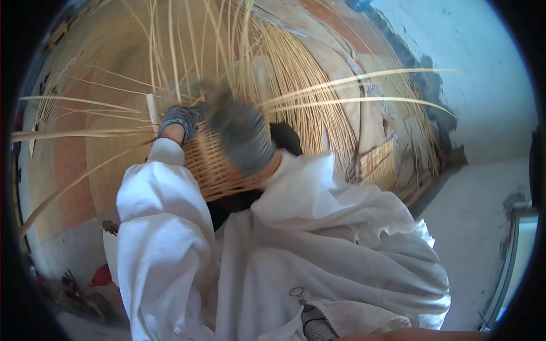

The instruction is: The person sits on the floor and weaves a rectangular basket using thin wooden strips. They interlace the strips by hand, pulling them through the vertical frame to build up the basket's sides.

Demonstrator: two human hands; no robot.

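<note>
A half-woven wicker basket (213, 165) lies against my lap, its tan weave showing between my two arms. Long pale rods (172, 51) fan out from its far edge, and more rods (85, 134) stretch away to the left. My left hand (181, 120), in a grey striped glove, is closed at the basket's far left edge, its fingers curled where the rods leave the weave. Over the right part of the weave is my right hand (242, 133), gloved the same way and smeared by motion. Its fingers are too blurred to show whether they grip a rod.
A thick bundle of loose rods (301, 85) lies on the floor beyond the basket and to the right, beside a crumpled brown cloth (335, 54). A pale wall (489, 108) rises at the right. Low at the left is a red object (101, 276).
</note>
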